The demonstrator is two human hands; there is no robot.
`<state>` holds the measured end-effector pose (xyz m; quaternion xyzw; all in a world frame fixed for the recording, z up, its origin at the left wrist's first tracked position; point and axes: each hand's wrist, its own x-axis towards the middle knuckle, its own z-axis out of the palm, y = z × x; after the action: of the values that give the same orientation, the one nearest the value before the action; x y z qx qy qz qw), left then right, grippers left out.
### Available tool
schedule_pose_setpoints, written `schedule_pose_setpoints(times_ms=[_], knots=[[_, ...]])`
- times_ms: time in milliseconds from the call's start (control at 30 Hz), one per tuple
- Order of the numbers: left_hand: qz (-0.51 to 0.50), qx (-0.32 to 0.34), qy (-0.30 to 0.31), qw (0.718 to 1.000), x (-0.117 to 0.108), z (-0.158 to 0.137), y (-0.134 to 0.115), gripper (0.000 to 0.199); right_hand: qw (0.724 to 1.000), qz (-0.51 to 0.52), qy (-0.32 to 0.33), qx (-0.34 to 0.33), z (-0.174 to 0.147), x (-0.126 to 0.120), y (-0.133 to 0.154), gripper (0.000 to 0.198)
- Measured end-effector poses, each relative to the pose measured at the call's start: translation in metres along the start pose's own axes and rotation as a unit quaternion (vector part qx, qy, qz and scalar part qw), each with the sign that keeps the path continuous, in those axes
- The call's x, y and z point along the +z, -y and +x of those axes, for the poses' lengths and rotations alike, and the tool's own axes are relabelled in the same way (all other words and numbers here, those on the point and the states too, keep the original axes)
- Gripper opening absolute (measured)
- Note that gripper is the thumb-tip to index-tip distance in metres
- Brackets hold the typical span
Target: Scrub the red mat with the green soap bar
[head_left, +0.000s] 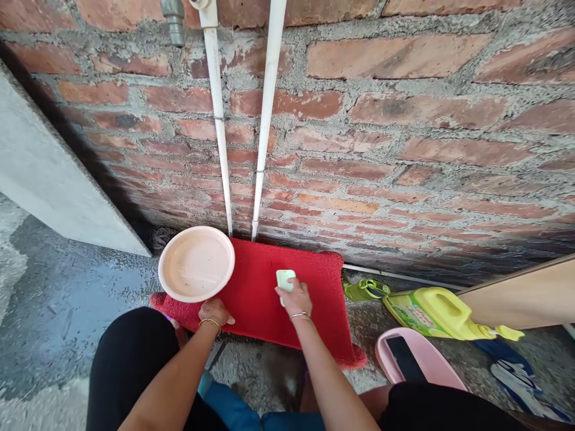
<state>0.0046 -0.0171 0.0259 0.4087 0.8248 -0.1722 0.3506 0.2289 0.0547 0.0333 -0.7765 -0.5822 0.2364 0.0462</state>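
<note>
A red mat [258, 287] with a shaggy edge lies spread in front of me, below the brick wall. My right hand [296, 297] is closed around a pale green scrub brush [284, 278], shaped like a flat rounded block, held against the mat's middle; its underside is hidden. At the mat's near left edge, my left hand [215, 312] is closed on the red fabric, its fingers partly hidden. Just beyond that hand, a pale pink basin [196, 263] stands over the mat's left corner, with what looks like a little water inside.
Two white pipes [265, 108] run down the brick wall [359, 137]. To the right are a yellow detergent jug [433, 308], a green bottle [359, 290], a pink tub [431, 353] with a dark phone-like slab [404, 358], and blue-and-white slippers [516, 377]. A grey slab [63, 161] leans at left.
</note>
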Motion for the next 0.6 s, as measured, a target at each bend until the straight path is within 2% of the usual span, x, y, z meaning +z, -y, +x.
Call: schedule_pose_setpoints(times_ms=[133,233,367,600], knots=[[-0.002,-0.002,-0.001,1.0,0.0,0.001,0.0,0.061,0.988,-0.033,0.067,-0.136,-0.04,0.038,0.047,0.041],[-0.002,0.001,0.002,1.0,0.001,0.002,0.001,0.062,0.978,-0.049,0.091,-0.182,-0.052,0.051,0.063,0.04],[-0.005,-0.001,0.007,1.0,0.001,0.002,0.001,0.061,0.982,-0.059,0.091,-0.153,-0.045,0.044,0.049,0.042],[-0.012,0.002,0.004,1.0,0.002,0.003,0.004,0.058,0.998,-0.037,0.054,0.009,-0.023,0.007,-0.023,0.042]])
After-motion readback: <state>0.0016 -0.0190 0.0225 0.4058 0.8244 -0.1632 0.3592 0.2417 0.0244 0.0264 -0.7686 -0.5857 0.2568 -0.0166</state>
